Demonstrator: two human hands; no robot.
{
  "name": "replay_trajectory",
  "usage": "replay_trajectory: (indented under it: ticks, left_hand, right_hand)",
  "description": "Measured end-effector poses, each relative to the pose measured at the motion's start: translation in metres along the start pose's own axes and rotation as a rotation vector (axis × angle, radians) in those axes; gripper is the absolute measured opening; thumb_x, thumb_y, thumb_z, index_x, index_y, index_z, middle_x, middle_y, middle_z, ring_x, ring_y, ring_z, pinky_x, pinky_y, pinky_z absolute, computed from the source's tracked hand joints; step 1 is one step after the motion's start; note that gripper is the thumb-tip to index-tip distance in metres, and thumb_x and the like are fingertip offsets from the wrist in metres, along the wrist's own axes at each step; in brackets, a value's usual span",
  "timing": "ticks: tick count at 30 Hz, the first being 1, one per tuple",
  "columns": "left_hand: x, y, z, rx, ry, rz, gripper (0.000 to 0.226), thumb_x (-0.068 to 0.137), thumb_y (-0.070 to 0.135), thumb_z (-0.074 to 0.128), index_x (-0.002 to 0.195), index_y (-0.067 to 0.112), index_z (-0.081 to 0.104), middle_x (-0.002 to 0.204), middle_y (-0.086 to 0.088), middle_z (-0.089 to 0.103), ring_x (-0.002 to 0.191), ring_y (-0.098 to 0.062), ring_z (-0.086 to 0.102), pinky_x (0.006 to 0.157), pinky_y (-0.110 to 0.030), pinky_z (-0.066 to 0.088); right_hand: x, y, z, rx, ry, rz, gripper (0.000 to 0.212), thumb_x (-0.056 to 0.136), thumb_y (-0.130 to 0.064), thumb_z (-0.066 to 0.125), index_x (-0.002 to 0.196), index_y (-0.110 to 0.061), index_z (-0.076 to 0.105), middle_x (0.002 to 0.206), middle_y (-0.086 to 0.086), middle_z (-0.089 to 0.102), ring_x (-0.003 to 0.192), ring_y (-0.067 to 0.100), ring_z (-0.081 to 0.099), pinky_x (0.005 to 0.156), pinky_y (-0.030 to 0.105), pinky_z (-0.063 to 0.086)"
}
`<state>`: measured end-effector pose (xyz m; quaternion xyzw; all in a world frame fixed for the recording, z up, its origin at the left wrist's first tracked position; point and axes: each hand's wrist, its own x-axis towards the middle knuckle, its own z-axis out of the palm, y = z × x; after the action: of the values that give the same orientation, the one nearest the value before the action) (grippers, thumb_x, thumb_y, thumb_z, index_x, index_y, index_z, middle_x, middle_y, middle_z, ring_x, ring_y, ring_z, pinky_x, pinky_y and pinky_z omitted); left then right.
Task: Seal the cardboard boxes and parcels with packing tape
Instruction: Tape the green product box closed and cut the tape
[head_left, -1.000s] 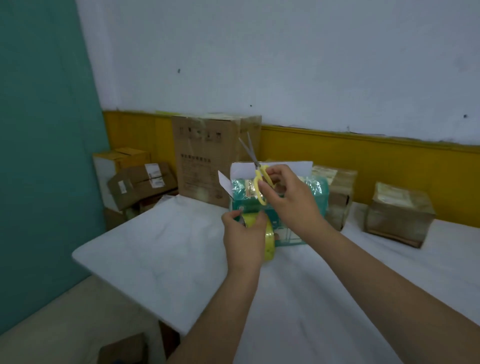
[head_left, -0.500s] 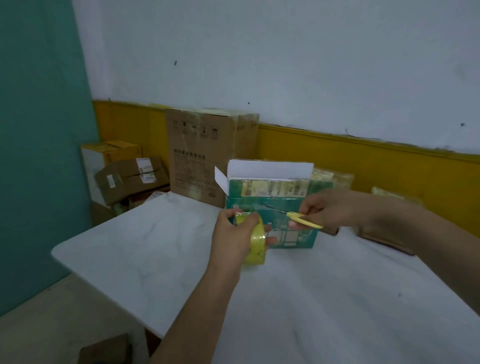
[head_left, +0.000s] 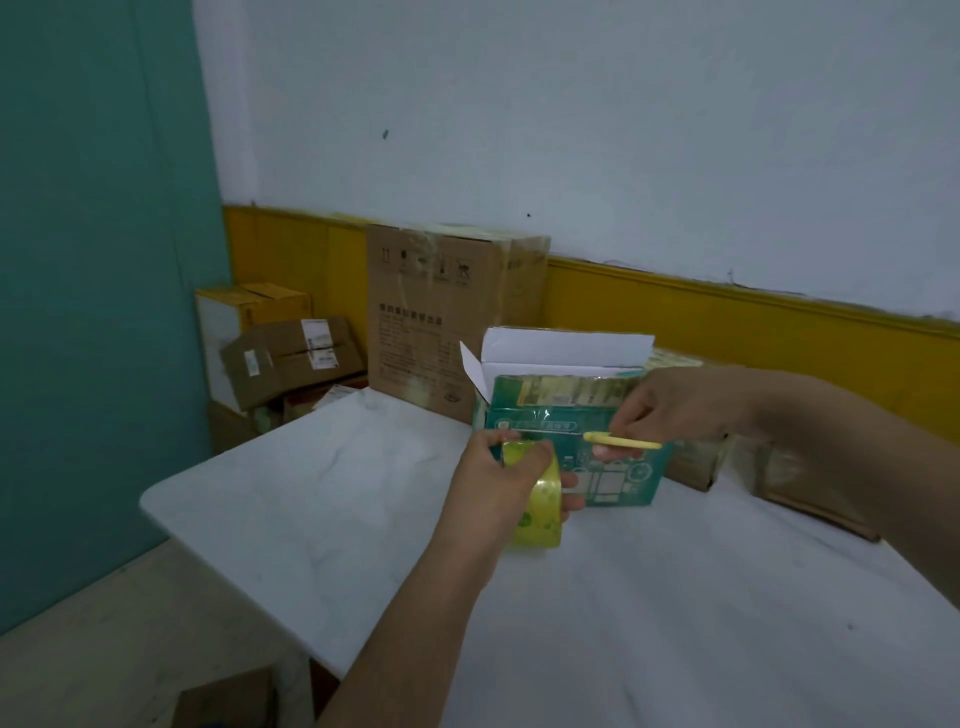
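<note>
A green printed box (head_left: 613, 478) stands on the white table (head_left: 322, 499) with its white top flaps open. My left hand (head_left: 498, 483) grips a yellowish roll of packing tape (head_left: 540, 506) just in front of the box's left side. My right hand (head_left: 675, 410) holds yellow-handled scissors (head_left: 623, 441) flat against the box front, pointing left toward the tape. A clear strip of tape runs from the roll up to the box front. The scissor blades are hard to make out.
A tall brown carton (head_left: 441, 317) stands behind the green box. Tape-wrapped brown parcels (head_left: 810, 483) lie at the right along the yellow wall panel. More cartons (head_left: 291, 353) are stacked off the table's far left. The table's left edge drops to the floor.
My right hand came down from the top flap, where it held the scissors upright, to the box front with the scissors level. My left hand lowered the tape roll slightly.
</note>
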<state>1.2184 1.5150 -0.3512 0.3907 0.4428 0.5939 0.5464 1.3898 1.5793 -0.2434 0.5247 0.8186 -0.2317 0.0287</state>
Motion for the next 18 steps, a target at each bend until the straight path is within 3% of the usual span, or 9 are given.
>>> replay_trajectory:
  ticks: [5, 9, 14, 18]
  left_hand:
    - [-0.0017, 0.0021, -0.0008, -0.003, -0.019, -0.005, 0.023, 0.097, 0.014, 0.063, 0.114, 0.015, 0.047, 0.080, -0.012, 0.076, 0.062, -0.027, 0.073, 0.052, -0.031, 0.059]
    - [-0.0010, 0.0035, -0.0019, -0.004, -0.036, -0.013, 0.026, 0.097, 0.013, 0.063, 0.117, 0.012, 0.047, 0.082, -0.014, 0.076, 0.065, -0.029, 0.074, 0.055, -0.033, 0.060]
    - [-0.0004, 0.0033, -0.0008, 0.021, -0.016, 0.004, 0.023, 0.097, 0.013, 0.062, 0.114, 0.013, 0.047, 0.083, -0.010, 0.077, 0.067, -0.030, 0.075, 0.054, -0.032, 0.060]
    - [-0.0008, 0.0047, 0.0021, 0.028, 0.003, -0.001, 0.021, 0.096, 0.012, 0.063, 0.110, 0.014, 0.048, 0.080, -0.007, 0.077, 0.064, -0.028, 0.074, 0.050, -0.030, 0.059]
  right_hand:
    - [-0.0002, 0.0019, 0.0005, 0.000, 0.029, -0.025, 0.051, 0.056, -0.069, 0.069, 0.087, -0.030, 0.081, 0.088, -0.027, 0.072, 0.096, 0.004, 0.064, 0.079, 0.020, 0.049]
    - [-0.0014, 0.0018, 0.0000, -0.012, 0.029, -0.033, 0.045, 0.058, -0.064, 0.068, 0.086, -0.030, 0.081, 0.082, -0.032, 0.070, 0.088, 0.000, 0.064, 0.070, 0.015, 0.046]
    - [0.0020, 0.0010, 0.0022, -0.076, 0.051, -0.058, 0.057, 0.051, -0.077, 0.064, 0.082, -0.033, 0.080, 0.087, -0.026, 0.072, 0.092, 0.004, 0.065, 0.077, 0.024, 0.054]
    - [0.0011, -0.0053, 0.0007, -0.161, 0.119, -0.064, 0.060, 0.050, -0.080, 0.063, 0.071, -0.025, 0.077, 0.076, -0.016, 0.073, 0.069, 0.002, 0.060, 0.060, 0.019, 0.045]
